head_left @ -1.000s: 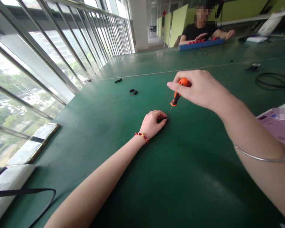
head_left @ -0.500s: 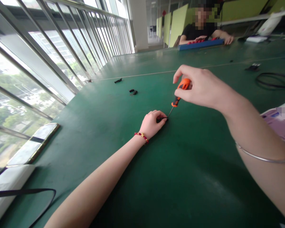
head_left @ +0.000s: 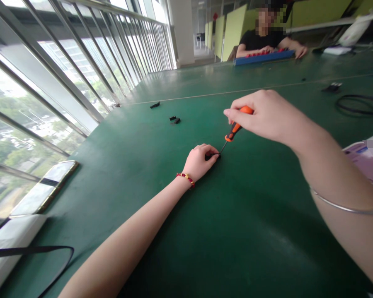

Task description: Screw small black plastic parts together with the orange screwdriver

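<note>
My left hand (head_left: 199,162) rests on the green table (head_left: 224,231), its fingers pinching a small black part (head_left: 211,156) down onto the surface. My right hand (head_left: 264,114) grips the top of an orange-handled screwdriver (head_left: 236,127). The screwdriver is tilted, and its thin metal tip touches the black part right beside my left fingertips. Most of the black part is hidden under my left fingers.
Small black parts (head_left: 174,120) and another black piece (head_left: 154,105) lie farther off on the table. A phone (head_left: 46,186) lies at the left edge by the windows. Black cable (head_left: 360,104) loops at right. A person (head_left: 264,35) sits at the far end over a blue tray (head_left: 262,57).
My right hand has turned on the screwdriver handle, the forefinger lifting and closing over it again. My left hand and the black part have stayed in place.
</note>
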`<state>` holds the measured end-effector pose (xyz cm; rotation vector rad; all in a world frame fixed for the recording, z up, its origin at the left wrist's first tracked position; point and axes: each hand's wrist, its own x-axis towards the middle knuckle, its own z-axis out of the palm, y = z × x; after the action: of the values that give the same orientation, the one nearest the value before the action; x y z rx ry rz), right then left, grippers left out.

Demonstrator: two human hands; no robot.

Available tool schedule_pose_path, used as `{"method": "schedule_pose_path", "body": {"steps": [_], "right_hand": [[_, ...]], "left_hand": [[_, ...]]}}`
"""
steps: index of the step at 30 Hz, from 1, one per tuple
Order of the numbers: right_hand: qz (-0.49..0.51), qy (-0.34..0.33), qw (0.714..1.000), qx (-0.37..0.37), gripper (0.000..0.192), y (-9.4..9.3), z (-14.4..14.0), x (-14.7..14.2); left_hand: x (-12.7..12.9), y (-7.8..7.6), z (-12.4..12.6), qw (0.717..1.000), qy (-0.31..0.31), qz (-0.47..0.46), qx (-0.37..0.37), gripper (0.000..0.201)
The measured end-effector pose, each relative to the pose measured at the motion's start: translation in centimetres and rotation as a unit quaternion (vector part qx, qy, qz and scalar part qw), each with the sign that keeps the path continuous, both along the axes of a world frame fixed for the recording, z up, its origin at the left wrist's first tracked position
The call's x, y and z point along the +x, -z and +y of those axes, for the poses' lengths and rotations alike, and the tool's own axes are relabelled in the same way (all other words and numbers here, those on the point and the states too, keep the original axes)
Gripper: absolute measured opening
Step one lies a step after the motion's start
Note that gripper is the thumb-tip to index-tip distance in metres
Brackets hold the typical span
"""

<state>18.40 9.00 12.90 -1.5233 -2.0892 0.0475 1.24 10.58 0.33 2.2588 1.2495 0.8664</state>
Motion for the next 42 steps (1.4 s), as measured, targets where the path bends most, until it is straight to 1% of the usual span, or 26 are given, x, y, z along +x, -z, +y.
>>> {"method": "schedule_pose_path", "body": {"steps": [2,8,11,13,15,17,20,21,24,26,28,29,30,33,35,38,40,42], "right_hand": [[0.000,-0.006,1.000,0.008,0.013,-0.05,-0.08,-0.04],[-0.006,-0.008,1.000,-0.018,0.027,-0.07,-0.14,0.01],[0.004,-0.021,1.000,0.003,0.020,-0.02,-0.08,0.01],[0.011,-0.028,0.999,0.014,0.022,0.06,-0.01,0.00],[0.015,-0.025,1.000,0.009,0.022,0.15,0.09,0.00],[0.021,-0.022,0.999,0.011,0.027,0.26,0.18,0.02],[0.029,-0.035,0.998,0.033,0.015,0.44,0.27,0.05],[0.031,-0.039,0.998,0.037,0.017,0.47,0.27,0.05],[0.028,-0.032,0.999,0.020,0.017,0.40,0.17,-0.06],[0.025,-0.022,0.999,0.012,0.022,0.27,0.06,-0.15],[0.027,-0.025,0.999,0.014,0.011,0.19,-0.03,-0.21],[0.030,-0.030,0.999,0.017,0.011,0.20,-0.04,-0.22],[0.036,-0.036,0.999,0.019,0.017,0.24,-0.02,-0.23],[0.051,-0.043,0.998,0.020,0.018,0.49,0.16,-0.22],[0.055,-0.041,0.997,0.025,0.023,0.64,0.28,-0.21],[0.053,-0.044,0.997,0.035,0.013,0.71,0.32,-0.18],[0.049,-0.051,0.997,0.033,0.017,0.69,0.30,-0.14],[0.046,-0.050,0.997,0.028,0.016,0.66,0.31,-0.09]], "left_hand": [[0.01,0.00,-0.01,1.000,0.001,0.000,0.000,0.011],[0.02,-0.05,-0.01,1.000,0.000,0.000,-0.001,0.011],[0.00,-0.05,0.01,1.000,0.000,0.003,-0.001,0.011],[-0.01,-0.03,0.02,1.000,0.002,0.004,0.001,0.011],[-0.01,-0.01,0.03,1.000,0.002,0.003,0.001,0.011],[-0.01,-0.01,0.03,1.000,0.000,0.004,0.000,0.011],[0.00,-0.04,0.03,1.000,-0.001,0.004,0.000,0.011],[0.00,-0.04,0.03,1.000,0.000,0.003,0.001,0.011],[0.01,-0.05,0.04,1.000,0.002,0.004,0.002,0.011],[0.00,-0.05,0.04,1.000,0.002,0.006,0.001,0.011],[0.01,-0.05,0.04,1.000,0.000,0.008,0.001,0.011],[0.01,-0.05,0.03,1.000,0.000,0.008,0.000,0.011],[0.01,-0.06,0.03,1.000,0.000,0.007,0.000,0.011],[0.02,-0.07,0.01,1.000,0.001,0.006,-0.001,0.011],[0.02,-0.07,0.00,1.000,0.001,0.006,-0.001,0.011],[0.01,-0.08,0.00,1.000,0.001,0.006,0.000,0.011],[0.01,-0.09,0.00,1.000,0.002,0.007,0.000,0.011],[0.02,-0.09,0.00,1.000,0.002,0.008,-0.001,0.011]]}}
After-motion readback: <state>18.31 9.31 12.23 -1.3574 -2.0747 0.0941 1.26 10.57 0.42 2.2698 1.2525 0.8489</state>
